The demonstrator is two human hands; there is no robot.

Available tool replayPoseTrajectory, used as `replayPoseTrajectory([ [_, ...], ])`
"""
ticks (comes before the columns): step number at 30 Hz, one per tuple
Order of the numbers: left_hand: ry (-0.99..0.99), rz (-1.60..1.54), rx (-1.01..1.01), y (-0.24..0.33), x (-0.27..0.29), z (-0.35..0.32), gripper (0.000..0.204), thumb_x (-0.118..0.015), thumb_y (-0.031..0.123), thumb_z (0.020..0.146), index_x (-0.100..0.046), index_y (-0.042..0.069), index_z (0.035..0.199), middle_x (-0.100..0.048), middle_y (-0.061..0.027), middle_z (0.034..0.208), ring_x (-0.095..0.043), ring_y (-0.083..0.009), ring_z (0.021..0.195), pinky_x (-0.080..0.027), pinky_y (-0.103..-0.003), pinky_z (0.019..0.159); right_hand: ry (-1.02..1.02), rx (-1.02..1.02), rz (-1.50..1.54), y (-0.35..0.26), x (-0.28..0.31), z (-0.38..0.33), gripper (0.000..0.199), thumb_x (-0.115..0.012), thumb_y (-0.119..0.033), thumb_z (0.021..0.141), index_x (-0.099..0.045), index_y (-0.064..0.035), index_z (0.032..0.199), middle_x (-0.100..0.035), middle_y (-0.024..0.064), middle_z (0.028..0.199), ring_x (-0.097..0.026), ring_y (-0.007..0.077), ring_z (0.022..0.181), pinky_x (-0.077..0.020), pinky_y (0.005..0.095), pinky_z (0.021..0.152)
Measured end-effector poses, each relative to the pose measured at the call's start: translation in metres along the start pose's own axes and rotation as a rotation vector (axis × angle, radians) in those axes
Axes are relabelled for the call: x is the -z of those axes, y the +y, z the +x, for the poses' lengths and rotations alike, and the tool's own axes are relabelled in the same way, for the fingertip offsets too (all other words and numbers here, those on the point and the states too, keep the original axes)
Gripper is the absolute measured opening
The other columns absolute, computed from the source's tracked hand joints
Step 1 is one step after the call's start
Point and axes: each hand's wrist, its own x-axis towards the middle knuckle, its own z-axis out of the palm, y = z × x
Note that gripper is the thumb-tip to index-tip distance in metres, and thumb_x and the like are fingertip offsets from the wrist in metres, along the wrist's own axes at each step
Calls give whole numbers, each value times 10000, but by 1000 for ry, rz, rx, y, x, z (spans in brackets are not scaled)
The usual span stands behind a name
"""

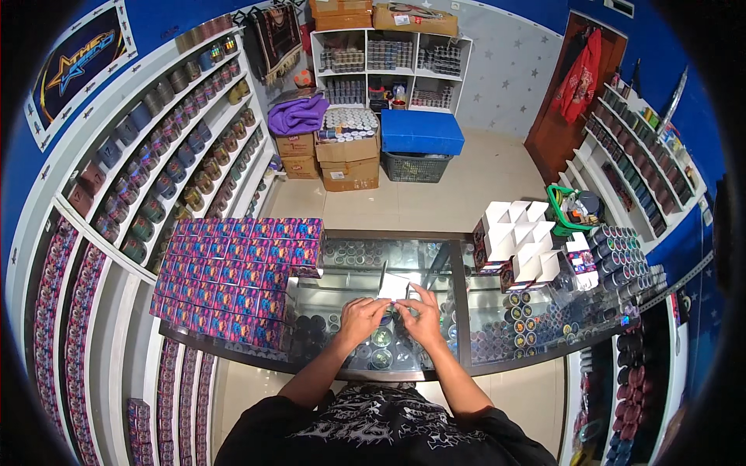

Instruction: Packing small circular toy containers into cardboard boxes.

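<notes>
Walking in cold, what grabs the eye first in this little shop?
A big block of purple patterned boxes fills the left of the glass counter. At its middle, the left hand and right hand meet over a small white piece. Open white boxes stand at the right.

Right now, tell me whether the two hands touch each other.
Touching: the head view shows the left hand and right hand meeting at the fingertips over a small white piece.

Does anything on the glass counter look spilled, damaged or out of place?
Nothing stands out. The colourful purple boxes lie in tidy rows on the glass counter, and both hands hold a small white folded card.
</notes>
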Motion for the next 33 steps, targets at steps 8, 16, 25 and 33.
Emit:
replayPoseTrajectory([
  [8,3,22,-40,3,-7,2,102,-666,132,817,-710,110,907,-670,-68,751,-646,-278,685,-503,-393,634,9,18,-20,0,-1,1,136,-761,-126,749,-722,-79,871,-599,134,1235,-546,334,1064,-433,405,937],
  [16,-34,14,-25,4,-10,1,84,-626,117,846,-653,110,925,-659,-95,752,-641,-309,673,-498,-416,624,-12,28,-9,2,4,5,127,-750,-98,750,-718,-81,872,-591,122,1220,-532,337,1088,-414,409,965],
  [25,-4,-1,26,9,-8,1,61,-633,131,854,-657,95,897,-661,-106,751,-643,-317,672,-499,-414,610,-96,-25,11,4,9,4,104,-703,-95,764,-716,-100,867,-580,97,1275,-501,318,1177,-365,424,1011],
  [33,42,106,-31,-2,5,-3,83,-674,74,805,-697,52,882,-678,-108,759,-657,-291,689,-510,-392,638,-99,32,-83,0,15,8,121,-742,-91,729,-748,-110,848,-607,108,1217,-488,319,1165,-360,409,1015],
])
